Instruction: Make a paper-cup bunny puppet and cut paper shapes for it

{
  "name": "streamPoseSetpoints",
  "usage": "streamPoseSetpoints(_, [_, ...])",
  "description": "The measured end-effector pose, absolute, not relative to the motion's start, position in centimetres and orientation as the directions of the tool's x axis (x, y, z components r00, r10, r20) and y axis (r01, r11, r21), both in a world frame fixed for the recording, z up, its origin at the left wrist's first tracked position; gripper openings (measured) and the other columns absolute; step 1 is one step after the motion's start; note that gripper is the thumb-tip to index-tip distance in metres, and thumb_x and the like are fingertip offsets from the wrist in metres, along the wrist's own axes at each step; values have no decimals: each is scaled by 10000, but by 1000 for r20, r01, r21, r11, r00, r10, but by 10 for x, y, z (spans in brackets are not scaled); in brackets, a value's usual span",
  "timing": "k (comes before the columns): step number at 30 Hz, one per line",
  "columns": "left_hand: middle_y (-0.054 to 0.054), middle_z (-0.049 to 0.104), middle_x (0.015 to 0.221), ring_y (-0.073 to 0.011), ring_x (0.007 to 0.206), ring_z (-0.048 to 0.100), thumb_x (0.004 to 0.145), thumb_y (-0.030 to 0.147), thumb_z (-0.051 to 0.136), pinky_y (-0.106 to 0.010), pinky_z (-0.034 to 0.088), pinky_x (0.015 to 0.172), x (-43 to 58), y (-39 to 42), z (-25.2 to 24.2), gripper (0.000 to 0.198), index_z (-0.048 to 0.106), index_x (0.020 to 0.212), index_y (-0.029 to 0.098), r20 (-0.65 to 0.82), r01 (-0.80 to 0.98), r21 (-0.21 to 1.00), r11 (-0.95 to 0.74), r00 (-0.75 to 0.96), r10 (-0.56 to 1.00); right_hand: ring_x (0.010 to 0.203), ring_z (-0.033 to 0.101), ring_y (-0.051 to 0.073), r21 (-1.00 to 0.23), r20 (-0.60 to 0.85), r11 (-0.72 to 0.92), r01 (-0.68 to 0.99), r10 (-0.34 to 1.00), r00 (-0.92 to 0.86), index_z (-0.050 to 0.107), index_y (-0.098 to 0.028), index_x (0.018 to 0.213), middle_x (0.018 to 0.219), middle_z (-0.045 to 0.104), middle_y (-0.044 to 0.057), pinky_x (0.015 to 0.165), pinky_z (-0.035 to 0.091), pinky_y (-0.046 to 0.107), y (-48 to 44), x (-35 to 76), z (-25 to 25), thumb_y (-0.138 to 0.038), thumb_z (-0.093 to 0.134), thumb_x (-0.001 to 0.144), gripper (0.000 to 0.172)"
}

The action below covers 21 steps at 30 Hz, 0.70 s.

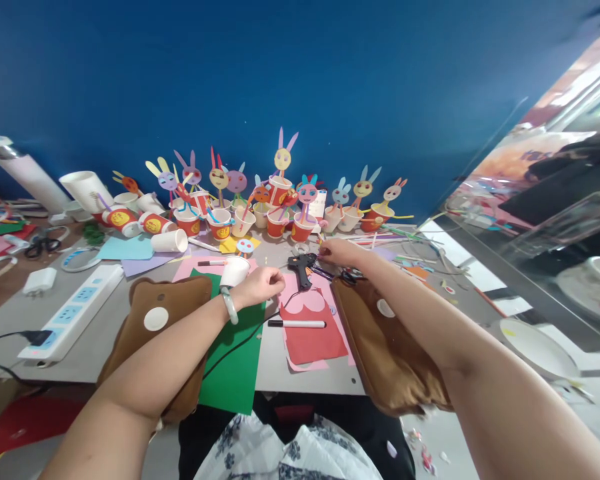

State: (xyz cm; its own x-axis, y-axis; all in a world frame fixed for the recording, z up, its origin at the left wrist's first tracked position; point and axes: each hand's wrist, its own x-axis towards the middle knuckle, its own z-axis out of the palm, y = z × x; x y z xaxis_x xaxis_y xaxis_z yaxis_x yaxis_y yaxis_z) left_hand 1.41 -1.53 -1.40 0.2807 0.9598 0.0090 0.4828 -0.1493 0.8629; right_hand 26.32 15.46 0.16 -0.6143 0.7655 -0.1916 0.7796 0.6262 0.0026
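Behind the glue gun many bunny cups stand finished; left hand curled empty-looking beside a plain cup, right hand's grip unclear.

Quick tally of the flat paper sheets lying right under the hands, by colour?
Green sheet: 1
Red sheet: 1
Pink sheet: 1
Total: 3
The left hand rests above the green sheet.

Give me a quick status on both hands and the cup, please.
Left hand closed beside white paper cup. Right hand reaching past black glue gun. Marker lies on red paper.
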Motion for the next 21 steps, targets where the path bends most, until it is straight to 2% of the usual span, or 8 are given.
streamPoseSetpoints(6, [-44,694,746,-169,719,649,771,253,531,-255,482,659,13,-13,-19,141,619,757,145,12,477,865,-156,290,957,793,638,199,18,-178,627,779,769,-615,721,-92,967,945,742,149,662,374,260,156,269,-2,-308,541,913,287])
streamPoseSetpoints(10, [-50,697,763,-171,735,656,762,257,536,-248,483,658,12,-12,-18,134,609,751,145,10,483,862,-155,289,957,807,655,196,6,-146,601,800,792,-593,725,-113,968,927,752,115,677,397,241,159,273,1,-306,574,889,257])
streamPoseSetpoints(12, [-47,692,744,-169,726,659,757,251,533,-238,482,641,12,-12,-18,121,596,746,149,5,476,867,-148,289,957,837,666,207,1,-113,583,813,808,-579,721,-128,1034,963,757,104,696,416,241,159,276,7,-279,608,858,259])
streamPoseSetpoints(15, [-46,691,716,-163,690,658,753,248,531,-231,479,615,12,-13,-18,114,590,754,150,-8,464,876,-132,286,958,895,673,234,8,-46,544,839,838,-543,691,-132,1162,1057,747,119,730,441,264,155,282,19,-213,592,837,349])
streamPoseSetpoints(21, [-59,700,726,-160,667,653,755,267,526,-241,480,619,15,-12,-22,145,598,762,141,-80,435,898,-63,303,950,908,675,233,42,-24,502,864,865,-502,739,-164,1065,998,760,91,746,452,266,144,320,45,-195,557,827,301])
